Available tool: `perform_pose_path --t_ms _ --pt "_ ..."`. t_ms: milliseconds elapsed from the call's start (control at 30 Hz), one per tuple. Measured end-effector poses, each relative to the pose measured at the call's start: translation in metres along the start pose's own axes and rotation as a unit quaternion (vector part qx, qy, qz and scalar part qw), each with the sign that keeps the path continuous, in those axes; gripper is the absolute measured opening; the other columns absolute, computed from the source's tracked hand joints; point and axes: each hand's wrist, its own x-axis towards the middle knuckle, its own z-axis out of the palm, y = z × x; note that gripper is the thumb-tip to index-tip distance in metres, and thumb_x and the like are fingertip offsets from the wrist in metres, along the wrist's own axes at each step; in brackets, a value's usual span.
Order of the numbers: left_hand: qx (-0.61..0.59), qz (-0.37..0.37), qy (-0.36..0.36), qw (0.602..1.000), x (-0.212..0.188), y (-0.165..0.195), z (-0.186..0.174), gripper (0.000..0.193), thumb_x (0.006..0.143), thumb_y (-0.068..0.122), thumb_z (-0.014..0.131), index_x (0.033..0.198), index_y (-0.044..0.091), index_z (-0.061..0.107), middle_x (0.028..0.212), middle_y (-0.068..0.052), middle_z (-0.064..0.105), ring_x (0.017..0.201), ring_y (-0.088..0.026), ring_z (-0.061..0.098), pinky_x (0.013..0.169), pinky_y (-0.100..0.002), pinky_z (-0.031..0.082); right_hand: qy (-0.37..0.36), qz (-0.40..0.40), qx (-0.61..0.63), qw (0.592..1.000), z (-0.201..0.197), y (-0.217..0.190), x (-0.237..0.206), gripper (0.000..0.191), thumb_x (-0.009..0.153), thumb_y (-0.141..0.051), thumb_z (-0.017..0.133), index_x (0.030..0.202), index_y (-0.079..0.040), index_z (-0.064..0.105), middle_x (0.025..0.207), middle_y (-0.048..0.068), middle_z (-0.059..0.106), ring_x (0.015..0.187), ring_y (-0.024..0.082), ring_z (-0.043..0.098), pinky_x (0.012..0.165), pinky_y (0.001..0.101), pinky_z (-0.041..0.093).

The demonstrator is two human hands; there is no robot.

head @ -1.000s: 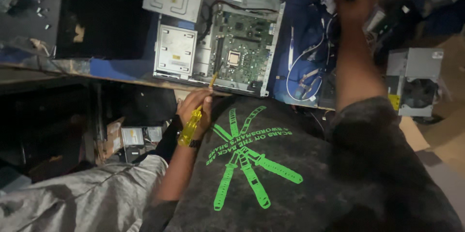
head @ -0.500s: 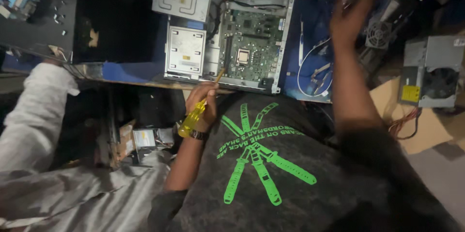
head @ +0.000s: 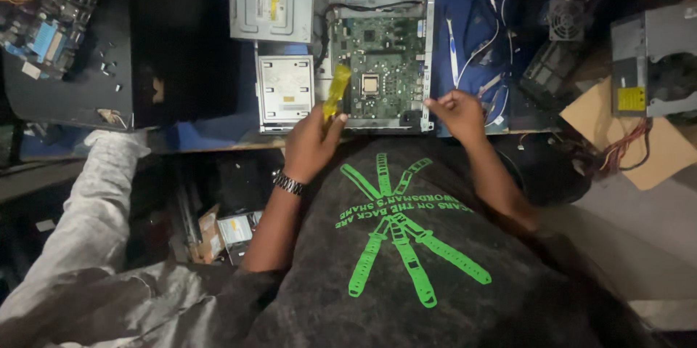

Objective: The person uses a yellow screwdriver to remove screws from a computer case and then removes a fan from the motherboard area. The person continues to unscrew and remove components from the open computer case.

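The open computer case (head: 428, 50) lay at 12 o'clock from you on the blue bench, with its green motherboard (head: 385, 65) exposed and two grey drive boxes at the board's 9 o'clock side.

Your left hand (head: 308, 144) was closed around the yellow screwdriver (head: 335, 90), which pointed toward 12 o'clock over the board's left edge. Your right hand (head: 454, 112) rested with curled fingers at the case's 5 o'clock corner, touching its rim.

The step in hand appeared to be fastener work on the board. Judged from this, the next move called for seating the tip squarely and bracing the case.

The screwdriver tip could not be made out against the board (dim light). Whether your right fingers pinched a small part could not be told.
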Motion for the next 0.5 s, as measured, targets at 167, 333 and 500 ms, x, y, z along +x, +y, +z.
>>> perform_pose_path --t_ms 167,333,500 --pt "-0.066 0.058 -0.081 0.993 0.004 0.006 -0.014 0.02 0.106 0.023 0.057 0.111 0.004 0.06 0.087 -0.019 0.065 0.08 -0.04 0.065 0.067 -0.048 0.048 -0.03 -0.074 0.169 0.982 0.007 -0.068 -0.022 0.022 0.105 -0.019 0.07 0.111 0.002 0.074 0.098 0.005 0.074 0.089 0.007 0.066 0.081 0.0234 0.053" --pt "-0.162 0.184 -0.1 0.964 0.011 0.031 -0.031 0.026 0.106 0.018 0.055 0.126 0.002 0.059 0.107 -0.021 0.068 0.098 -0.041 0.067 0.08 -0.046 0.053 -0.139 -0.308 0.136 0.931 -0.005 -0.191 -0.067 0.052 0.105 -0.012 0.069 0.149 0.003 0.046 0.137 0.014 0.064 0.132 0.021 0.062 0.115 0.0343 0.047" --pt "-0.143 0.244 -0.111 0.953 0.024 0.039 -0.05 0.021 0.104 0.015 0.061 0.121 0.003 0.062 0.11 -0.02 0.069 0.102 -0.041 0.068 0.084 -0.046 0.054 -0.075 -0.396 0.01 0.915 0.004 -0.265 -0.078 0.049 0.101 -0.007 0.076 0.143 0.001 0.053 0.133 0.018 0.07 0.126 0.026 0.07 0.109 0.0368 0.056"
